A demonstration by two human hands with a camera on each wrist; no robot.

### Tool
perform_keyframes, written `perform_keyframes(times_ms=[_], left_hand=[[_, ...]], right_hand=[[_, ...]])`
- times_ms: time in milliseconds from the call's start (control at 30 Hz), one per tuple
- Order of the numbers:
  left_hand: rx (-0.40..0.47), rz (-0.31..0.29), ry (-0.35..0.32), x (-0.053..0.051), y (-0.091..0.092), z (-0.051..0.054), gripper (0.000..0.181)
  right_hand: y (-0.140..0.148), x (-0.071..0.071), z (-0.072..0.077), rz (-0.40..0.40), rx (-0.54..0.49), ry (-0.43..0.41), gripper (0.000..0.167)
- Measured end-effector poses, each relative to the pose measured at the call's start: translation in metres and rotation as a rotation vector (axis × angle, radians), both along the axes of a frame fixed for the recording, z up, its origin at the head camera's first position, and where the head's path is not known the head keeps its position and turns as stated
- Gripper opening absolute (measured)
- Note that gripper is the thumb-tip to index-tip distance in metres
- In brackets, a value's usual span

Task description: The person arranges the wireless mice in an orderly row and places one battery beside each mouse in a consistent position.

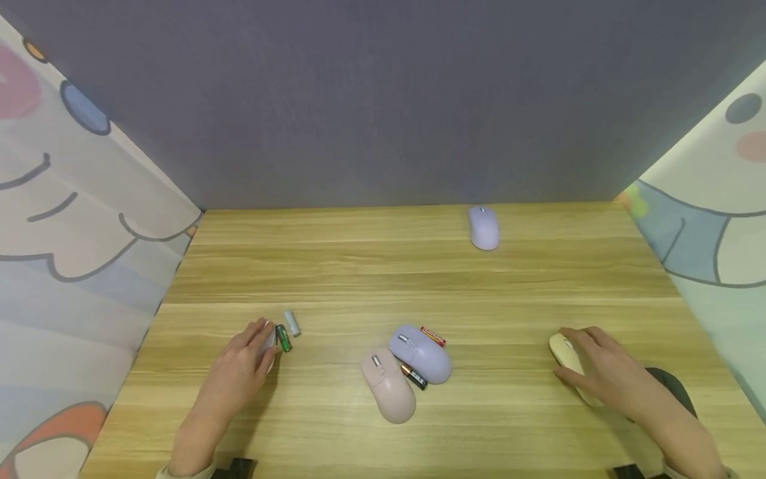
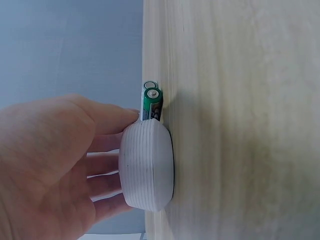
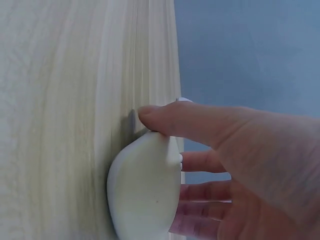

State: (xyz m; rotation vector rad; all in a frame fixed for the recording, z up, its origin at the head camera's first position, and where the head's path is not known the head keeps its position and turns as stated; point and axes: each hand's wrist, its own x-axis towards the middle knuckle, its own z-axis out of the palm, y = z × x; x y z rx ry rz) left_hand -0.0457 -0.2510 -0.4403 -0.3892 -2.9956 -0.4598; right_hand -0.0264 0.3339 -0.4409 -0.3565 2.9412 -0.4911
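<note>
My left hand grips a white mouse at the left of the table, its thumb on one side and its fingers across the other. Close to that thumb lie a green battery and a pale battery. On the right, my right hand holds a pale yellow mouse that rests on the tabletop. Its thumb lies along the near side in the right wrist view, while the fingers reach over the far side. A black mouse is partly hidden under the right forearm.
Mid-table, a pink mouse and a lavender mouse lie close together. A black-and-copper battery sits between them, and a red battery lies beside the lavender one. Another lavender mouse stands near the grey back panel.
</note>
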Motion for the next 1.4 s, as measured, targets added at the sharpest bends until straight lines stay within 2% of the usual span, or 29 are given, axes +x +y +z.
perform_keyframes(times_ms=[200,433,533,1067,1400], left_hand=[[-0.013,0.008,-0.015,0.001,-0.002,0.000,0.048],[-0.008,0.002,-0.011,0.001,-0.002,0.000,0.048],[-0.005,-0.001,-0.001,0.000,-0.002,0.000,0.047],[0.005,0.003,0.008,0.000,-0.001,-0.002,0.048],[0.006,0.000,0.025,0.002,0.001,-0.002,0.048]], right_hand=[[-0.007,-0.011,-0.001,0.048,-0.011,0.064,0.069],[-0.017,-0.032,-0.001,0.151,-0.042,0.260,0.071],[-0.023,-0.042,0.003,0.190,-0.046,0.313,0.073],[-0.064,-0.095,0.029,0.282,-0.051,0.263,0.060],[-0.091,-0.126,0.030,0.251,-0.088,0.203,0.059]])
